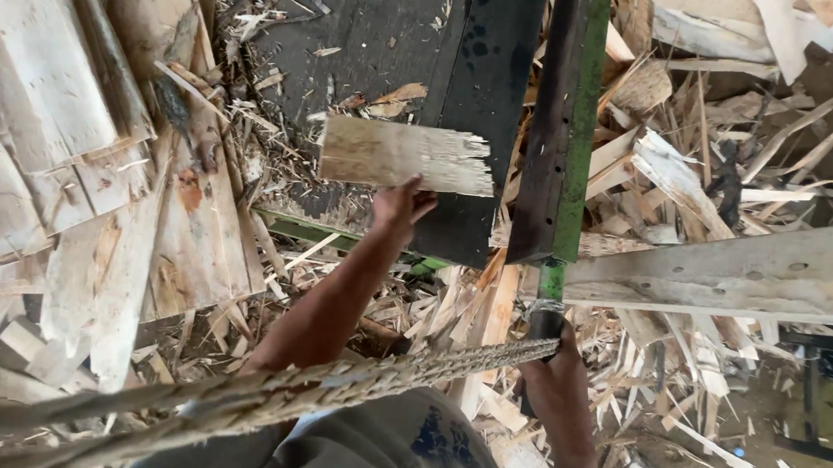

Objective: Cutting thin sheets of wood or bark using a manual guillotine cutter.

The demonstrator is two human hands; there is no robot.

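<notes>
A person stands over a dark work table [375, 20] in a yard littered with wood scraps [682, 187], seen from a head-worn camera. The left hand [401, 208] is closed on the lower edge of a pale veneer sheet [403, 155], fingers curled under it and thumb on top, holding it flat just above the table's near edge. The right hand [555, 377] is wrapped around the base of a green lever [564, 127] that rises beside the table. A frayed, plaited rope [323, 381] crosses the foreground, running toward the right hand. Stacked boards [36, 110] lie to the left, and a long plank [735, 272] lies to the right. The sheet looks thin, light and dry; its right end is splintered into ragged fibres, so it would likely crack along the grain if bent or pinched hard. The sound left half and the lower long edge, away from the torn end, appear the safest places to hold it, with support from beneath rather than a squeeze at one corner.
</notes>
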